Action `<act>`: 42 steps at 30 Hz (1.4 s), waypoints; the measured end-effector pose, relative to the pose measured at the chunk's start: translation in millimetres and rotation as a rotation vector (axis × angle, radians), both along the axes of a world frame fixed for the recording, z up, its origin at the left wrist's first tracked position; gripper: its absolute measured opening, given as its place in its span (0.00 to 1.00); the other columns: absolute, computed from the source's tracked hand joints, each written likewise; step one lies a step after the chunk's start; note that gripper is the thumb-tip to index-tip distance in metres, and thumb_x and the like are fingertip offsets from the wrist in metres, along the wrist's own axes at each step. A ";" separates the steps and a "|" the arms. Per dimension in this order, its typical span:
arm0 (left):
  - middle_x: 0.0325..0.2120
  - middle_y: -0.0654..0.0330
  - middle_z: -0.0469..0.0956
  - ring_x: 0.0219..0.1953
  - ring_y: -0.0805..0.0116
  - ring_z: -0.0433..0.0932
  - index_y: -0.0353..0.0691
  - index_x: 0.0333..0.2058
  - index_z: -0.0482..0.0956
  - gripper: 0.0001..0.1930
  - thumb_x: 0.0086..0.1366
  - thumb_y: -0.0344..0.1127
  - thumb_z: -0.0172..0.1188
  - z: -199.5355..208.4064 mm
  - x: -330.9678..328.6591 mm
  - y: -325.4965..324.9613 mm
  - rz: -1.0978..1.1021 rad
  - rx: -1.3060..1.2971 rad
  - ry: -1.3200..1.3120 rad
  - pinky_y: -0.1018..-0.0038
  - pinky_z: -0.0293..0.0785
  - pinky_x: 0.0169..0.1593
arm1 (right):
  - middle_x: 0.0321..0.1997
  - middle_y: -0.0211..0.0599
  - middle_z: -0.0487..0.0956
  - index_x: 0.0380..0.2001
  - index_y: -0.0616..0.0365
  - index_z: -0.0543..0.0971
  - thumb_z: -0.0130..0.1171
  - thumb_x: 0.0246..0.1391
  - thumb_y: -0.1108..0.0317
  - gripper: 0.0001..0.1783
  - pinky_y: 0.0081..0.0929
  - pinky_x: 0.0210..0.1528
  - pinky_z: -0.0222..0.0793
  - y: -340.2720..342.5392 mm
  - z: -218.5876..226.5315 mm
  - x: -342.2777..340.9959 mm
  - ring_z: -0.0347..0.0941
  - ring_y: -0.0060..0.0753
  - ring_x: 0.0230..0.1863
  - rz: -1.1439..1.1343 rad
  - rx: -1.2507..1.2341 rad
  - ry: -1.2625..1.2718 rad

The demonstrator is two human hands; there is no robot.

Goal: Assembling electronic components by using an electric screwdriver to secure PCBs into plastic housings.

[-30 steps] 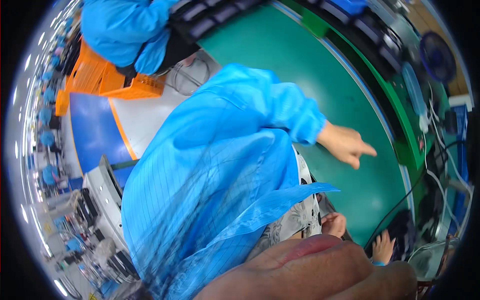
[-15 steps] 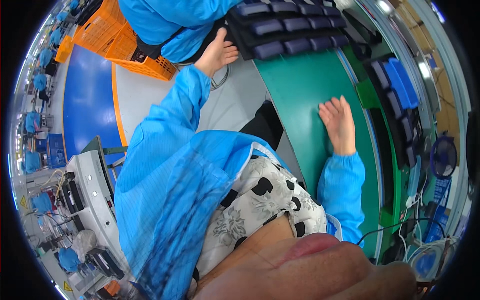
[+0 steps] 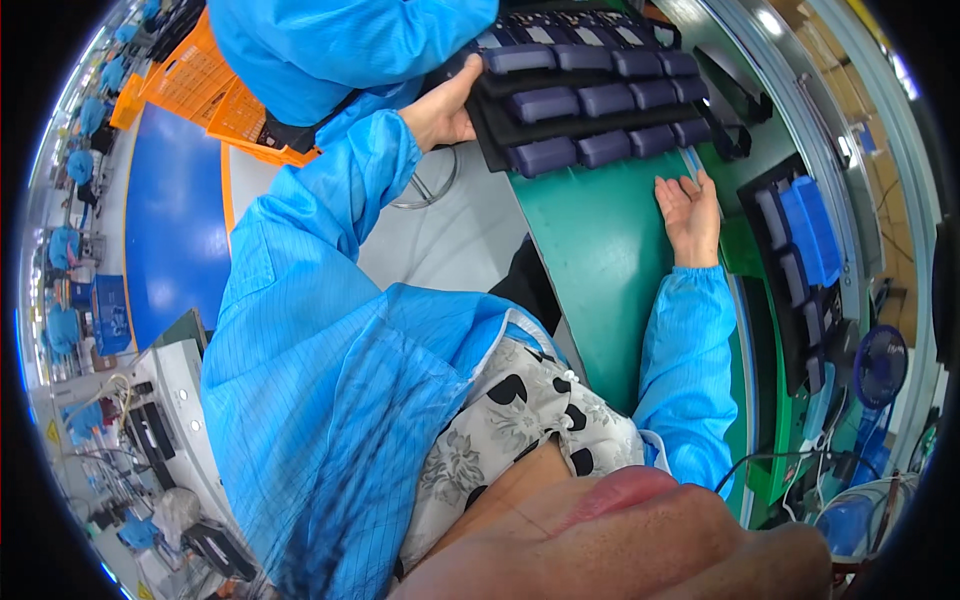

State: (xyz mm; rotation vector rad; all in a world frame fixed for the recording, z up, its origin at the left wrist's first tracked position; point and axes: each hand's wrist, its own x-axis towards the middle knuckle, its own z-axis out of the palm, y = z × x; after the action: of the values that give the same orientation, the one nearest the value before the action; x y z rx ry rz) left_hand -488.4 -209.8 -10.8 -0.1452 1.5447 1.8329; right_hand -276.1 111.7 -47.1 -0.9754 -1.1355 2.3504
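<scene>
At the far end of the green tabletop (image 3: 590, 240), a black panel (image 3: 606, 98) carries rows of dark purple blocks; whether it rests there or is slightly raised, I cannot tell. My left hand (image 3: 442, 110) is at its left edge, thumb uppermost and fingers lower down, but I cannot tell whether that grip is closed on it. My right hand (image 3: 690, 224) is released — palm up, fingers a little spread, holding nothing, just beside the panel's near side. A co-worker's blue sleeve (image 3: 350, 40) is close by my left hand, so I judge it wise to leave that arm room. For a steady hold, I would keep the left thumb over the edge with the fingers well beneath, and the right palm flat under the other half, since so wide a panel could tip if borne from one side only. Keeping it level matters most — the blocks may slide on a slant. My right sleeve should also keep clear of the blue tray (image 3: 815, 230).
</scene>
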 end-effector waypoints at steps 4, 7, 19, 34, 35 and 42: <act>0.60 0.52 0.77 0.60 0.57 0.79 0.37 0.65 0.68 0.36 0.72 0.62 0.56 -13.5 8.6 -5.9 -0.081 0.154 0.040 0.56 0.80 0.61 | 0.71 0.74 0.56 0.71 0.79 0.49 0.57 0.68 0.53 0.47 0.44 0.68 0.71 5.4 -0.6 -2.6 0.70 0.62 0.65 0.008 -0.006 0.021; 0.55 0.50 0.80 0.54 0.56 0.83 0.30 0.60 0.72 0.32 0.71 0.52 0.64 -24.6 29.4 6.7 -0.080 0.195 0.013 0.59 0.82 0.59 | 0.71 0.75 0.56 0.71 0.79 0.48 0.57 0.68 0.54 0.46 0.45 0.68 0.71 2.9 0.7 -5.6 0.71 0.63 0.64 -0.018 0.011 0.003; 0.53 0.52 0.82 0.52 0.58 0.84 0.32 0.62 0.71 0.28 0.71 0.45 0.60 -19.6 104.0 -67.3 -0.078 0.134 0.005 0.59 0.82 0.56 | 0.65 0.66 0.65 0.66 0.76 0.61 0.55 0.68 0.48 0.41 0.46 0.65 0.71 18.5 1.1 12.5 0.71 0.60 0.63 -0.125 0.132 -0.071; 0.67 0.55 0.70 0.68 0.55 0.69 0.44 0.69 0.66 0.33 0.73 0.54 0.58 -41.1 71.9 -197.6 -0.088 0.352 -0.093 0.55 0.66 0.71 | 0.56 0.21 0.82 0.58 0.46 0.80 0.56 0.66 0.42 0.26 0.28 0.59 0.72 -28.6 26.5 -29.4 0.77 0.21 0.55 0.571 0.219 -0.152; 0.66 0.55 0.72 0.67 0.56 0.70 0.44 0.68 0.68 0.33 0.72 0.57 0.57 -61.9 60.7 -214.1 0.013 0.289 -0.006 0.56 0.66 0.70 | 0.53 0.23 0.84 0.54 0.47 0.81 0.57 0.66 0.44 0.24 0.28 0.57 0.74 -35.4 31.2 -28.5 0.79 0.21 0.52 0.559 0.228 -0.189; 0.59 0.54 0.76 0.60 0.58 0.76 0.42 0.66 0.68 0.32 0.74 0.58 0.54 -52.2 45.8 -197.0 -0.048 0.000 0.062 0.59 0.75 0.64 | 0.46 0.30 0.86 0.48 0.51 0.82 0.58 0.62 0.46 0.23 0.28 0.50 0.80 -76.6 47.8 67.3 0.83 0.26 0.42 0.554 0.107 -0.243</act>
State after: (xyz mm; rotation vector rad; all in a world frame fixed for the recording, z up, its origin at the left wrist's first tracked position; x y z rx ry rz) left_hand -442.6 -406.8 -63.0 -0.0515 1.5768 1.8157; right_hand -208.8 35.1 0.7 -1.0287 -1.8024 2.5884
